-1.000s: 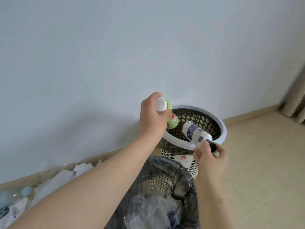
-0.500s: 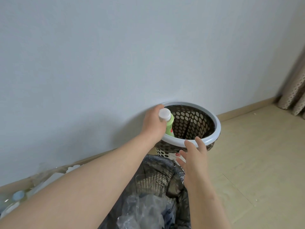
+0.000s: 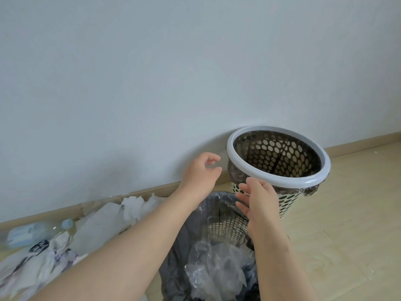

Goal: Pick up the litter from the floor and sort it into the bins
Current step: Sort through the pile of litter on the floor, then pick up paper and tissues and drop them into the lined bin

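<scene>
Now the left hand (image 3: 200,172) and right hand (image 3: 259,202) hung loose and empty, their bottles dropped into the far bin (image 3: 278,128); litter (image 3: 102,220) remained at left.

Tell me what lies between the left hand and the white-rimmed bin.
Nothing: in the head view, only bare wall shows in the gap between the left hand and the white-rimmed bin.

From my remote feed I log two items.
1. Wall (image 3: 152,72): plain, matte, pale grey-blue. It fills the upper half of the view and is dimmer toward its lower middle.
2. Skirting board (image 3: 358,144): light tan. It runs along the wall's foot, with a seam visible in the left stretch.
</scene>
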Demonstrator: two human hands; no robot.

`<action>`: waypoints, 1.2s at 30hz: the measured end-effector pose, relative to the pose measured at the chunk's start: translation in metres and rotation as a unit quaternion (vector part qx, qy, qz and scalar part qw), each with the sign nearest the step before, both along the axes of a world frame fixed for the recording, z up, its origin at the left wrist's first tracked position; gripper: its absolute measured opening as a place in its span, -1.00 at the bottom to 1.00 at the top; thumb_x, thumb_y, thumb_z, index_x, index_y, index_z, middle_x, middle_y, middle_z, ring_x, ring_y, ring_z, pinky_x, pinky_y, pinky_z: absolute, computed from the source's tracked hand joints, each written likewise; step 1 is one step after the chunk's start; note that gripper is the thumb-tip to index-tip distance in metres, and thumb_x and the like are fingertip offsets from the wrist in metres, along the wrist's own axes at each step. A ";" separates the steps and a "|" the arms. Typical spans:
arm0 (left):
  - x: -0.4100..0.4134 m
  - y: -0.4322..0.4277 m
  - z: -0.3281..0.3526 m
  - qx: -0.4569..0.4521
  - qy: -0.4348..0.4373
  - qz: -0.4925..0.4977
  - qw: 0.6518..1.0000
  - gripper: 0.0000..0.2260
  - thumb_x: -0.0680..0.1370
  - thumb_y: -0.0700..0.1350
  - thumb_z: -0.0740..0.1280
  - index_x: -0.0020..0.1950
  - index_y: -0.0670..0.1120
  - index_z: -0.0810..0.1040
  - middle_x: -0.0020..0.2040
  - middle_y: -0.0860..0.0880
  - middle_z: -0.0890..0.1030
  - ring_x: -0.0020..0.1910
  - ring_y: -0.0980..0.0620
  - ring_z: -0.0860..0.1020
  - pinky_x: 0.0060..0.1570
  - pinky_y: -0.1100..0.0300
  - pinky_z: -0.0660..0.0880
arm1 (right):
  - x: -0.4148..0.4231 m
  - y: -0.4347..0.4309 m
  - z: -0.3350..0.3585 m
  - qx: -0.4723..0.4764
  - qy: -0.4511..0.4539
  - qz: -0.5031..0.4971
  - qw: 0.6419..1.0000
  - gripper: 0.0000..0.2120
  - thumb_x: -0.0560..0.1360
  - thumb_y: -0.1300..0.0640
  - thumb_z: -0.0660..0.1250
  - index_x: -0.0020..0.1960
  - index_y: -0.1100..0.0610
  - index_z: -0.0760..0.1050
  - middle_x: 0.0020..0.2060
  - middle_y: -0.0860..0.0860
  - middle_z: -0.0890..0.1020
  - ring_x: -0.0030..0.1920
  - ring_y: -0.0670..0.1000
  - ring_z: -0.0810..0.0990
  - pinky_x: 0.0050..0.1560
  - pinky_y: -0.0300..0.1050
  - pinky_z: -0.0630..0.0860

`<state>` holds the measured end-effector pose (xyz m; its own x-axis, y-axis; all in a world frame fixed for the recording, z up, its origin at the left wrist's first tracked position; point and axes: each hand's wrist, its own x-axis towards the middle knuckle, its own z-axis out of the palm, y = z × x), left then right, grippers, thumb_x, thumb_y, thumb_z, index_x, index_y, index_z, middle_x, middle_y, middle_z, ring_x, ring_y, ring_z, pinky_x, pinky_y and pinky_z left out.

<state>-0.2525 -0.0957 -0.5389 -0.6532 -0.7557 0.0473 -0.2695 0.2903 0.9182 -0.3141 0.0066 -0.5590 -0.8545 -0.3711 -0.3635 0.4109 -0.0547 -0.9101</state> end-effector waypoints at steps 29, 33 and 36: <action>0.436 -0.089 -0.171 0.139 -0.148 0.242 0.949 -0.83 0.53 -0.20 0.28 -0.07 0.09 0.54 -0.05 0.12 0.61 -0.04 0.12 0.56 -0.09 0.39 0.43 | 0.341 -0.150 -0.142 0.247 0.174 0.535 0.789 -0.93 0.51 0.15 0.22 -0.10 0.07 0.48 -0.22 -0.05 0.58 -0.22 -0.02 0.52 -0.29 -0.23 0.38; 0.492 -0.075 -0.199 0.093 -0.244 0.228 0.938 -0.85 0.56 -0.17 0.26 0.07 0.04 0.53 -0.01 0.11 0.55 -0.02 0.16 0.50 -0.08 0.43 0.35 | 0.380 -0.146 -0.163 0.263 0.188 0.576 0.751 -0.92 0.53 0.15 0.21 -0.06 0.06 0.47 -0.28 -0.11 0.54 -0.31 -0.13 0.47 -0.36 -0.30 0.31; 0.529 -0.067 -0.215 0.081 -0.305 0.221 0.923 -0.78 0.57 -0.13 0.24 0.20 0.04 0.49 0.15 0.12 0.49 0.16 0.16 0.44 0.11 0.35 0.34 | 0.406 -0.140 -0.179 0.285 0.206 0.603 0.716 -0.92 0.52 0.14 0.21 -0.02 0.04 0.47 -0.17 -0.08 0.58 -0.31 -0.13 0.45 -0.35 -0.29 0.33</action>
<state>0.2769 -0.1627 -0.7541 -0.1472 -0.9193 -0.3649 -0.8097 -0.0999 0.5783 0.0918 -0.1334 -0.7382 -0.1153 -0.8215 -0.5585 -0.4642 0.5416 -0.7008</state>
